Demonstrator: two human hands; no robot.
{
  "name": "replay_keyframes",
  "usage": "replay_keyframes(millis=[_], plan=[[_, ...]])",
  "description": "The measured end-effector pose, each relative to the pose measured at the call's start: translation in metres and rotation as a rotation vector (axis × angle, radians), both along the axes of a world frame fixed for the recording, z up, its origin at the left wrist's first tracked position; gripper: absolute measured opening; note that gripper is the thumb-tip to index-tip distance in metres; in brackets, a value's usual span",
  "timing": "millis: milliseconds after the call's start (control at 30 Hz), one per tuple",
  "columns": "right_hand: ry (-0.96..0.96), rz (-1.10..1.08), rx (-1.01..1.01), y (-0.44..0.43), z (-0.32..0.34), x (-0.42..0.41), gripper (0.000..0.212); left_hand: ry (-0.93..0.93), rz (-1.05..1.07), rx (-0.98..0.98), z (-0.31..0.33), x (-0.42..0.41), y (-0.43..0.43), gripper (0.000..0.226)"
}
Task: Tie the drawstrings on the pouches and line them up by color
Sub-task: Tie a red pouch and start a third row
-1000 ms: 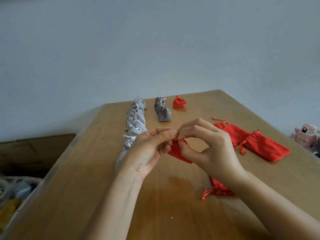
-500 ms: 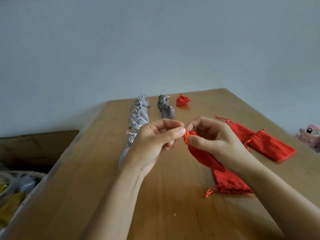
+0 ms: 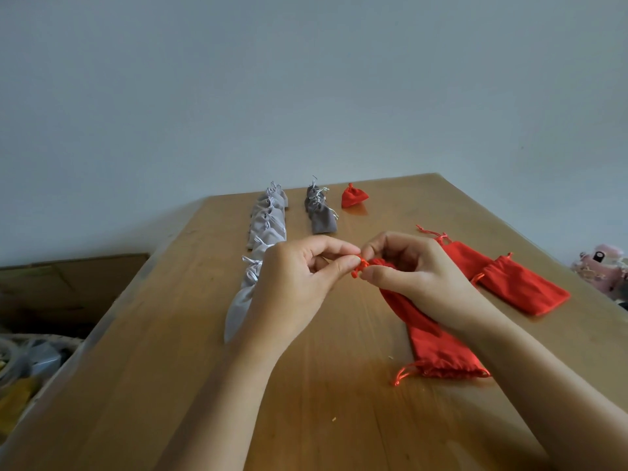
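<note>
Pinching red drawstring [image 3: 359, 267] with both hands
Grips it between curled thumb and forefinger of left hand [image 3: 299, 283] and right hand [image 3: 419, 278]; holds red pouch [image 3: 402, 304] below right palm, over an untied pouch [image 3: 438, 353]; beyond left hand, grey tied pouches [image 3: 266, 226].

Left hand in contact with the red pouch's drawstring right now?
Touching. The head view shows the left hand pinching the red drawstring between thumb and forefinger at the mouth of the held red pouch; no gap is visible.

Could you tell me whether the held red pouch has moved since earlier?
Yes: the held pouch swung right, toward the nearest flat pouch, now overlapping it.
</note>
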State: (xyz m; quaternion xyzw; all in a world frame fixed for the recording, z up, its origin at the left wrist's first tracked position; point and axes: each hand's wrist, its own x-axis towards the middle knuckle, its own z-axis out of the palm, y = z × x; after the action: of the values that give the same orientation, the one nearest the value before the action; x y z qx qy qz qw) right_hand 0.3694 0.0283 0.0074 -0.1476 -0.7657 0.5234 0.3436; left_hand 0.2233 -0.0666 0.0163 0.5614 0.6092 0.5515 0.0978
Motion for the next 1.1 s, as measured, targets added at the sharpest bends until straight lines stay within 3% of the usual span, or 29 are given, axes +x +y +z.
replay_keyframes(millis=[67, 167, 267, 567, 800, 967, 1100], plan=[[0.024, 0.021, -0.062, 0.000, 0.000, 0.000, 0.015, 0.124, -0.002, 0.029, -0.001, -0.002, 0.000, 0.008], [0.108, 0.082, -0.324, 0.000, -0.001, -0.002, 0.025, 0.308, -0.012, 0.142, 0.002, -0.002, 0.000, 0.005], [0.103, 0.136, -0.378, 0.003, -0.002, -0.002, 0.011, 0.360, -0.061, 0.209, 0.002, -0.001, 0.000, 0.004], [0.168, 0.226, -0.404, 0.010, -0.003, 0.001, 0.013, 0.373, -0.064, 0.313, 0.002, 0.001, 0.000, 0.008], [0.083, 0.307, -0.359, 0.015, -0.002, 0.006, 0.034, 0.241, -0.116, 0.242, 0.004, 0.003, -0.005, 0.009], [0.069, 0.385, -0.321, 0.013, 0.002, 0.008, 0.028, 0.111, -0.111, 0.170, 0.006, 0.009, -0.007, 0.008], [0.069, 0.375, -0.287, 0.015, 0.001, 0.008, 0.026, 0.135, -0.117, 0.201, 0.006, 0.011, -0.008, 0.009]])
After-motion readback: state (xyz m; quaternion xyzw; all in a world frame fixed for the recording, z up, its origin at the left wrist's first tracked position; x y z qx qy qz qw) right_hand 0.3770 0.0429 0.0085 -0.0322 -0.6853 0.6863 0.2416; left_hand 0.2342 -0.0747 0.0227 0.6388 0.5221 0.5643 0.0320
